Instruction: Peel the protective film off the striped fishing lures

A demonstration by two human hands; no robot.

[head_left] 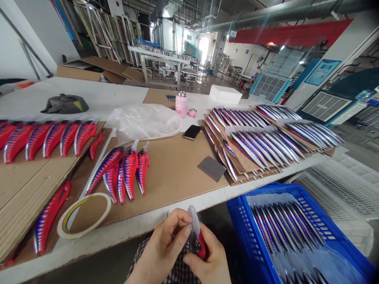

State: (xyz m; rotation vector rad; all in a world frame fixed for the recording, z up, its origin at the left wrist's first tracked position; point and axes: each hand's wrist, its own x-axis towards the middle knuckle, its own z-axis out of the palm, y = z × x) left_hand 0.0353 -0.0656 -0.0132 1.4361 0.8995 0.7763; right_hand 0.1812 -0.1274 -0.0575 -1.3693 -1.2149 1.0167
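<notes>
Between my two hands, just off the table's front edge, is a red fishing lure (201, 245) with a clear plastic lip pointing up. My right hand (211, 256) wraps round the lure's body. With thumb and fingers pinched, my left hand (171, 240) works at the lip; whether a small piece sits in that pinch I cannot make out. On the cardboard ahead lies a small group of red and purple lures (130, 173). A roll of masking tape (62, 228) rests to their left, near the edge.
Red lures (51, 138) line a cardboard sheet at left. Silver-purple lures (251, 148) lie on stacked cardboard at right. A blue crate (247, 236) of lures stands below. Behind are a plastic bag (145, 122), phone (192, 132), pink bottle (181, 105) and grey card (211, 169).
</notes>
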